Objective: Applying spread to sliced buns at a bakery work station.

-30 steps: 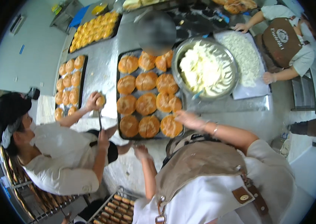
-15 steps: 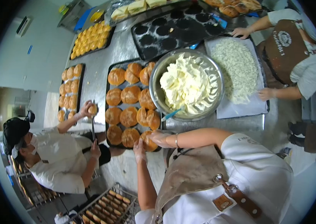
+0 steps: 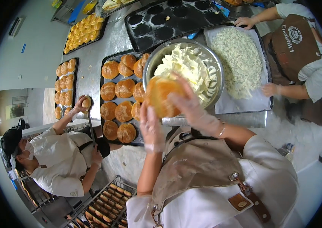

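A large round golden bun is held up in front of the metal bowl, somewhat blurred by motion. My left hand, in a clear glove, grips it from the lower left. At its right side my right hand, gloved too, has its fingers on the bun. Pale whipped cream fills the bowl behind. To the left of my hands, a dark baking tray carries several more round buns.
A co-worker at left holds a small bun and a long knife. Another person's hands rest by a tray of whitish shreds. A dark moulded pan lies beyond the bowl; a rack of long breads stands below.
Both my hands have lifted a bun off the tray's near right corner and brought it up and rightward before the bowl. The view has shifted slightly.
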`<state>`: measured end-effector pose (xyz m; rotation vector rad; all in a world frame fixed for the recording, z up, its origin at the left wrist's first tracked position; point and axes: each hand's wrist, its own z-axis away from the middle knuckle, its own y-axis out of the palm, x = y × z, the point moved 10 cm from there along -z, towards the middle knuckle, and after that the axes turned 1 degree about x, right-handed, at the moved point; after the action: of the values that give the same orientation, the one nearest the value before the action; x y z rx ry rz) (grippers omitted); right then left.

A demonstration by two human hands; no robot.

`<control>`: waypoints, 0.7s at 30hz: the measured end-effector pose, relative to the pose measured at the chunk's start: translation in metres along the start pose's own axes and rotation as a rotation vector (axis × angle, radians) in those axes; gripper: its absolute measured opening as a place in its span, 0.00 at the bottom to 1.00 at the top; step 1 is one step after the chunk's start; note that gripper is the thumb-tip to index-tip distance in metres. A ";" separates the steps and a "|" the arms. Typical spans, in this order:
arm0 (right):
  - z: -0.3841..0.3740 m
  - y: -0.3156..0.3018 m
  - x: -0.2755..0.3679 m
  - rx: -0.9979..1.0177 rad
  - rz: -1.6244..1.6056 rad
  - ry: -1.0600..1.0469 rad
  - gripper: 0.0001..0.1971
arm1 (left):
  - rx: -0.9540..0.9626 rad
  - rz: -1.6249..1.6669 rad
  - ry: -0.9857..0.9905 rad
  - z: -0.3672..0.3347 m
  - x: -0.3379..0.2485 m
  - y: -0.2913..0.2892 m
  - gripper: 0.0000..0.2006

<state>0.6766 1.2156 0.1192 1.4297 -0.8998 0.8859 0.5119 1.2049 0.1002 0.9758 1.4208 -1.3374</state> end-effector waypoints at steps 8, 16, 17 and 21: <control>0.005 -0.120 -0.058 -0.178 -1.057 0.226 0.31 | 0.293 0.372 -0.492 -0.001 0.025 0.129 0.28; 0.023 -0.167 -0.003 -0.105 -0.438 -0.130 0.27 | 0.445 0.191 -0.401 -0.004 0.042 0.181 0.22; 0.022 -0.173 -0.009 -0.110 -0.444 -0.128 0.27 | 0.507 0.055 -0.431 -0.001 0.044 0.189 0.22; 0.013 -0.215 -0.064 -0.152 -0.841 0.034 0.24 | 0.441 -0.152 0.091 -0.028 0.034 0.172 0.16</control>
<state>0.8455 1.2116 -0.0293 1.4612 -0.2616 0.1991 0.6659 1.2473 0.0222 1.2439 1.3128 -1.7864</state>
